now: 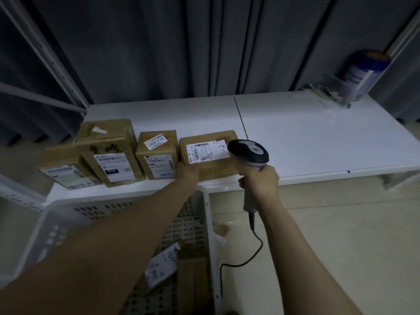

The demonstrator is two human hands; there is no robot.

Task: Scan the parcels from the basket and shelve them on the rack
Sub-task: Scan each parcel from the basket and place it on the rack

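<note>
A brown parcel (216,169) with a white label lies on the white rack shelf (306,137), rightmost in a row of cardboard parcels. My left hand (187,175) grips its near left corner. My right hand (259,180) holds a corded barcode scanner (248,153), whose head sits right over the label's right end. To the left stand a small box (158,154), a taller box (109,151) and a low box (66,169). The white plastic basket (209,223) sits below my arms, with more parcels (163,264) inside.
A blue-and-white canister (363,73) and a clear plastic holder (334,92) stand at the shelf's back right corner. Grey curtains hang behind. A rack upright (52,62) rises at the left. The scanner cable (250,253) trails down onto the beige floor.
</note>
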